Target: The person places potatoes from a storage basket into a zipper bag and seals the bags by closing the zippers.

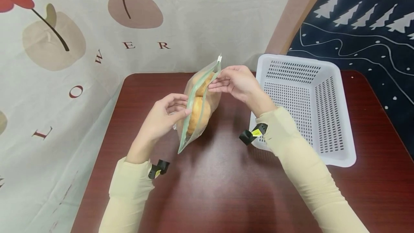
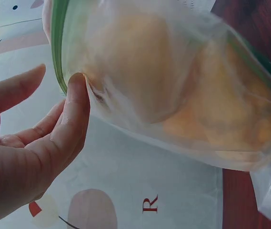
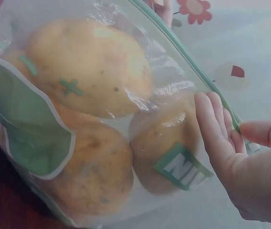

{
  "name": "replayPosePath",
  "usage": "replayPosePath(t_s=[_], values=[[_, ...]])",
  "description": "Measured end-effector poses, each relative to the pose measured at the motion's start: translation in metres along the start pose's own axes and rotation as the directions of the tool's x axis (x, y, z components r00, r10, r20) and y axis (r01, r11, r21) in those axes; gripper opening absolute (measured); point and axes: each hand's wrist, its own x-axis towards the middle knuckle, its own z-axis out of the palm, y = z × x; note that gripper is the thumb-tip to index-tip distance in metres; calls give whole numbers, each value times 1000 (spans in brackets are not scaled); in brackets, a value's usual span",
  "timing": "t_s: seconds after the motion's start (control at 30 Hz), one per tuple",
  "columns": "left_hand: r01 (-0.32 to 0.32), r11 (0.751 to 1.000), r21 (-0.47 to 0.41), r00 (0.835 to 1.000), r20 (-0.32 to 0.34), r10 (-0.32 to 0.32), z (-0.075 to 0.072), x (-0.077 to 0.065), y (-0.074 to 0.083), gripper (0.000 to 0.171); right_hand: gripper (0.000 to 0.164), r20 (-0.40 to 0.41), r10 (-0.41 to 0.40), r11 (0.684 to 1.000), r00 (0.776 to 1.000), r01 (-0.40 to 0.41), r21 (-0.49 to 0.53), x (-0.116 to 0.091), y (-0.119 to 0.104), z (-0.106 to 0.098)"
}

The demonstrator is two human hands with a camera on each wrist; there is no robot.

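Note:
A clear zip-top bag (image 1: 213, 98) with a green-edged mouth stands on the table, its mouth parted and facing up. Inside are several large potatoes (image 3: 90, 67), seen through the film. My left hand (image 1: 161, 116) is at the near left side of the mouth. Its index fingertip touches the outside of the bag in the left wrist view, with the thumb held apart across the green rim. At the far right side, my right hand (image 1: 237, 82) pinches the rim between thumb and fingers. A white slider (image 1: 220, 58) sits at the far end of the zip.
A white slotted plastic basket (image 1: 347, 132) stands on the right of the dark red table (image 1: 207, 197), close to my right forearm. Behind the table hangs a pale cloth (image 1: 207, 17) with flowers and letters; a dark blue tree-patterned cloth (image 1: 362, 46) is at the back right.

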Motion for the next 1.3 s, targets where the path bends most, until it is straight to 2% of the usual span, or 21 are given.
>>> replayPosePath(t_s=[0.27, 0.37, 0.57, 0.77, 1.03, 1.2, 1.3], values=[[22, 1000, -12, 1000, -2, -22, -1, -5, 3, 44, 27, -66, -63, 996, 996, 67, 58, 0, -6, 1], [6, 1000, -17, 1000, -7, -6, 1, -4, 2, 44, 27, -76, -73, 995, 994, 78, 67, 0, -7, 3], [-49, 999, -13, 999, -14, 48, 4, -2, -1, 28, 26, -78, -79, 993, 994, 85, 80, 1, -6, 5], [-55, 998, 14, 998, -13, 55, 1, -2, -4, 21, 23, -79, -72, 996, 994, 75, 38, 2, -5, 0], [3, 999, 55, 1000, -24, -2, -5, -1, -9, 21, 21, -32, -76, 997, 997, 76, -13, 1, -11, -20], [13, 997, 75, 999, -36, -10, -8, -2, -10, 20, 15, -68, -141, 989, 988, 137, -55, 1, -18, -34], [13, 996, 90, 999, -39, -9, -11, -3, -10, 20, 22, -84, -204, 973, 975, 193, -127, 0, -21, -40]])
